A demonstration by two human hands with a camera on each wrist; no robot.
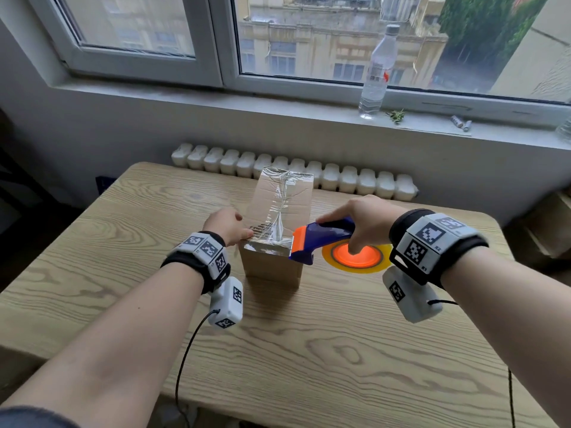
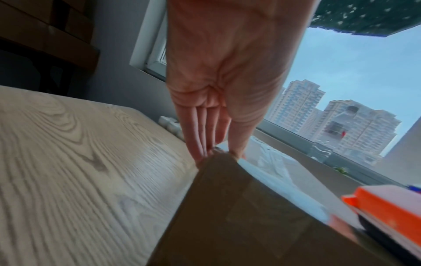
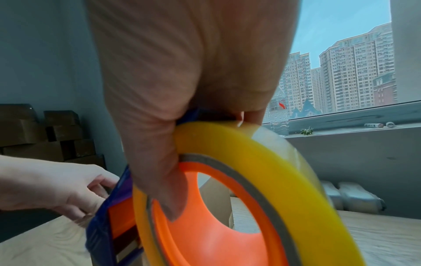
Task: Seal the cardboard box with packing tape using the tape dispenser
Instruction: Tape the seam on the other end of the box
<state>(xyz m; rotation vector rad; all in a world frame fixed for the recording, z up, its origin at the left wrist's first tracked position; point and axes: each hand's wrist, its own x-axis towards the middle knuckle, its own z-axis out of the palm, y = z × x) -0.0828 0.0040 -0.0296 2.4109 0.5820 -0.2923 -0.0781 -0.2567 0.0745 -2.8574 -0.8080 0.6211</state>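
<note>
Standing upright near the middle of the table [image 1: 129, 304], the box [image 1: 272, 267] is a tall, narrow brown carton, its long top running away from you toward the radiator [image 1: 340, 177]. Clear tape [image 1: 279, 208] covers the top from far edge to near edge; it is wrinkled and bunched along the centre seam, glossy where it catches window light, and it folds over the near top edge onto the front face in a short shiny band. Your left hand [image 1: 227, 225] rests at the box's near left top corner: the left wrist view shows its fingers [image 2: 200, 133] straight and close together against the left side, thumb over the top edge on the tape, so the corner sits between them. Your right hand [image 1: 367, 219] is wrapped around the blue handle of the dispenser [image 1: 321, 239], fingers curled tight; the thumb lies across the roll's orange hub. The dispenser's orange toothed blade end is just at the box's near right top corner, touching the tape edge as far as the head view tells. The roll [image 1: 355, 256] is yellow-tinted, hanging to the right of the box above the table. A bottle [image 1: 377, 72] stands on the sill [image 1: 216, 103], well apart.
</note>
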